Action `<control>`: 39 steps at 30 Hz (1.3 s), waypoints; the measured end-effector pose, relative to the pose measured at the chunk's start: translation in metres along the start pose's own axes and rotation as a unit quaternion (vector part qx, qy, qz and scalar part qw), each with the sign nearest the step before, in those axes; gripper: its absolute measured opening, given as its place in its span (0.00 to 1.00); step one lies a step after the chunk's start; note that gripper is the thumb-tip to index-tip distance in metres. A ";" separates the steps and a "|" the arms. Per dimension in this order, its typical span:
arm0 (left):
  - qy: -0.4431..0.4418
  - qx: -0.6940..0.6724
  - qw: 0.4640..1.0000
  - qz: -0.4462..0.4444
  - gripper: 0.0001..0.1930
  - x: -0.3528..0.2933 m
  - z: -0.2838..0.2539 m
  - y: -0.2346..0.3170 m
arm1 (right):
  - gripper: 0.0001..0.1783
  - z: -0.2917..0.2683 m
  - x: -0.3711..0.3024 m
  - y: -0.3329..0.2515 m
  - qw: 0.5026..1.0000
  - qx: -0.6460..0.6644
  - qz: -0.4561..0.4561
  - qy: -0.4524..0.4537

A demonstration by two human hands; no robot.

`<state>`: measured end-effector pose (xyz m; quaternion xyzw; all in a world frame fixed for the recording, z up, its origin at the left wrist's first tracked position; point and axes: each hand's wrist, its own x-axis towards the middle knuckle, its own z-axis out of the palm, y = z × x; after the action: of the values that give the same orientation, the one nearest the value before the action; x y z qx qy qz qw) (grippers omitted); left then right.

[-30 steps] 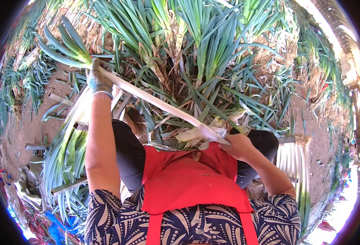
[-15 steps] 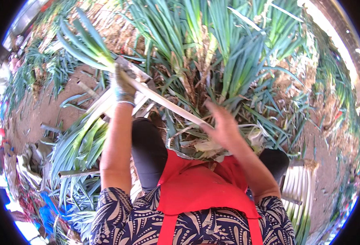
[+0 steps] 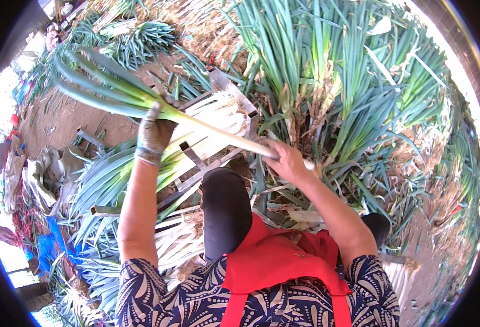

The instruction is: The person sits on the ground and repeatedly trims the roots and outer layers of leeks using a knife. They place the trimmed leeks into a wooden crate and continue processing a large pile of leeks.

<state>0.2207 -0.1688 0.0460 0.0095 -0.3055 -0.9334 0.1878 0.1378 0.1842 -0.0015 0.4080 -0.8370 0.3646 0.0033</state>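
A long green onion (image 3: pixel 218 132) stretches slantwise across my front, its leaves fanned out to the upper left and its roots at the right. My left hand (image 3: pixel 156 132), in a dirty glove, is closed round it where the green leaves meet the white stalk. My bare right hand (image 3: pixel 288 161) grips the white shank close to the root end. Beneath the onion, a metal frame (image 3: pixel 234 94) holds a row of peeled white green onions (image 3: pixel 204 143), with their leaves lying to the left.
A large heap of unpeeled green onions (image 3: pixel 316 65) stands ahead and to the right, with stripped leaves (image 3: pixel 305 199) around its foot. More white stalks (image 3: pixel 182 242) lie beside my left knee (image 3: pixel 224 212). A grey cloth (image 3: pixel 49 169) and blue plastic (image 3: pixel 49 245) are at far left.
My right hand has closed on the white shank, where it was loose and open before. The view has shifted left, bringing more of the frame and its stalks into sight.
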 end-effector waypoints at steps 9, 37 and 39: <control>0.213 0.171 0.937 0.218 0.20 0.004 -0.126 0.095 | 0.18 0.116 0.218 -0.037 0.977 -0.147 -0.152 0.018; 0.056 0.874 0.434 -0.212 0.25 0.044 -0.247 0.022 | 0.20 0.323 0.326 0.067 0.914 -0.198 0.027 -0.354; 0.022 0.895 0.432 -0.110 0.24 0.041 -0.246 0.022 | 0.19 0.324 0.332 0.072 0.915 -0.171 0.042 -0.363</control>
<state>0.2228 -0.3387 -0.1373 0.2258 -0.9623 -0.1498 -0.0233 -0.0386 -0.2116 -0.1824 0.4698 -0.8466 0.0427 -0.2463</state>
